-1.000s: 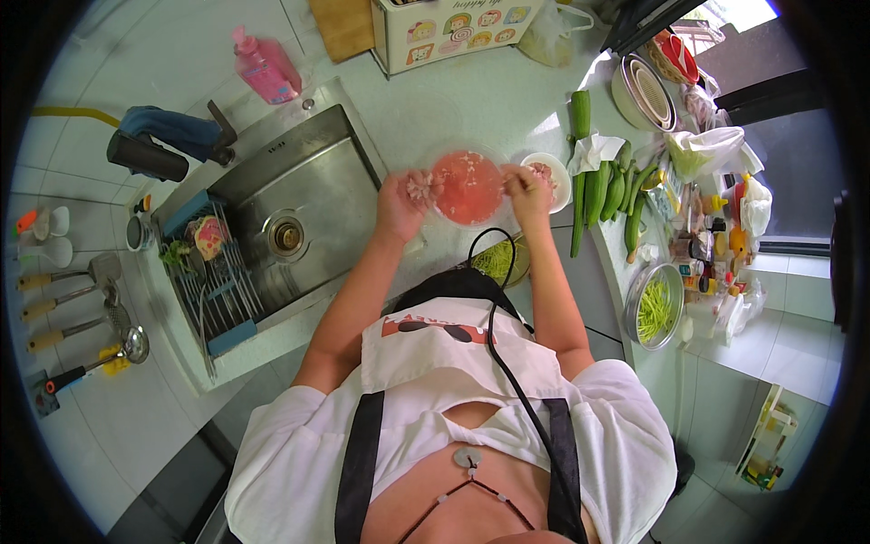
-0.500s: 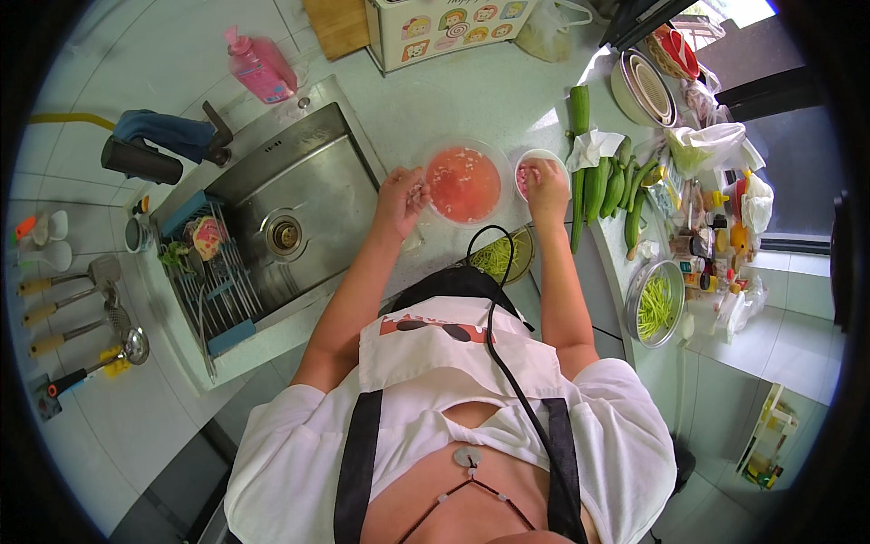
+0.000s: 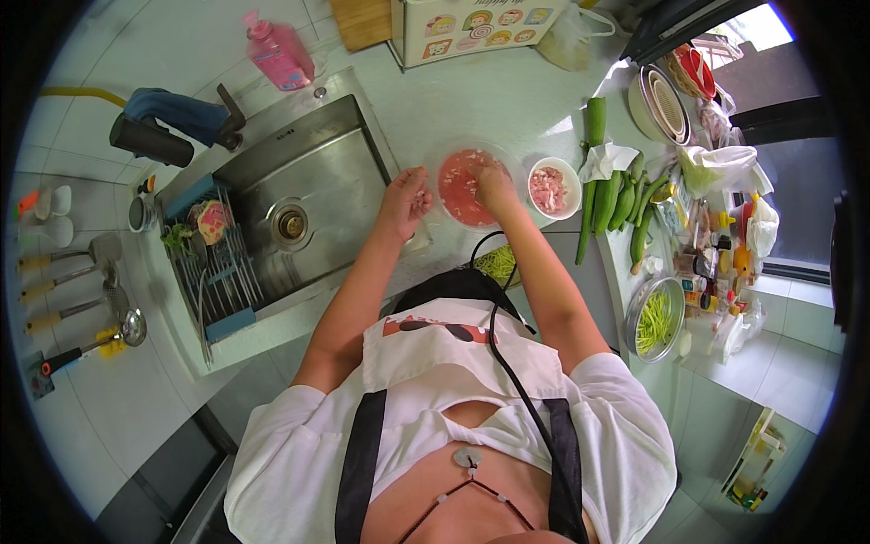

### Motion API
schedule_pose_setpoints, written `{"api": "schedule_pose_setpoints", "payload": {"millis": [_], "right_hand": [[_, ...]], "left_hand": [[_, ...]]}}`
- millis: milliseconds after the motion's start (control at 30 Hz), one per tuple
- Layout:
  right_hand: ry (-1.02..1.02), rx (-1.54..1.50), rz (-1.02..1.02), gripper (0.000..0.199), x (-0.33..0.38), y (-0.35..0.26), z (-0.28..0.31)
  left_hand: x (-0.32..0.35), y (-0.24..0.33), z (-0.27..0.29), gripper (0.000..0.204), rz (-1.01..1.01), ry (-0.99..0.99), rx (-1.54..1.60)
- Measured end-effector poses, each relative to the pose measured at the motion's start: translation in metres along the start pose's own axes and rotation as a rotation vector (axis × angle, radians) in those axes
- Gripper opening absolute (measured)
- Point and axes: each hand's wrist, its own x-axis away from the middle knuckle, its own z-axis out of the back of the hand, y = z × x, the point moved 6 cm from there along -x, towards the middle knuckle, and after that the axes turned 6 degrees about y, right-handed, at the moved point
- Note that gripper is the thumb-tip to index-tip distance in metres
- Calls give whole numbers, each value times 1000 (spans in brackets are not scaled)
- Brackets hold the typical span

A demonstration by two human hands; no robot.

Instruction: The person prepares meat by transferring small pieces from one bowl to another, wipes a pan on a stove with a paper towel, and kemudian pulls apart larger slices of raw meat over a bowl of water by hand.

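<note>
Between sink (image 3: 299,195) and small bowl (image 3: 554,187) | right hand (image 3: 494,186) in pink bowl (image 3: 468,186), grip unclear | left hand (image 3: 405,199) cupping scraps

The stainless steel sink (image 3: 308,204) is sitting in the pale bench (image 3: 471,100). Just right of the sink, the clear round bowl of pinkish water (image 3: 464,186) is resting on the bench, with the left hand (image 3: 405,201) hovering between it and the sink and the right hand (image 3: 496,186) reaching into it. Further right of the sink, the small white bowl of chopped meat (image 3: 548,188) is lying, then the long green gourds (image 3: 616,199). Behind the sink, the pink plastic soap bottle (image 3: 276,53) is standing.
</note>
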Motion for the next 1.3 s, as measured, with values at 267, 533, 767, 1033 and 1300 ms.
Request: {"api": "schedule_pose_setpoints", "payload": {"millis": [267,533,767,1033,1300], "right_hand": [[-152,-574,-222,16,-6,-4,5],[-287,-1308,-622,20,11,-5,15],[-289,-1357,-608,23,24,-9,40],[-163,-1150,-493,18,30,-17,65],[43,-853,-268,15,27,-27,79]], "left_hand": [[3,5,6,13,-9,-5,16],[1,1,2,16,36,-25,-35],[-2,-4,-5,17,44,-55,-28],[4,0,-31,18,-53,-71,-407],[5,-4,-54,19,-274,-135,-603]]}}
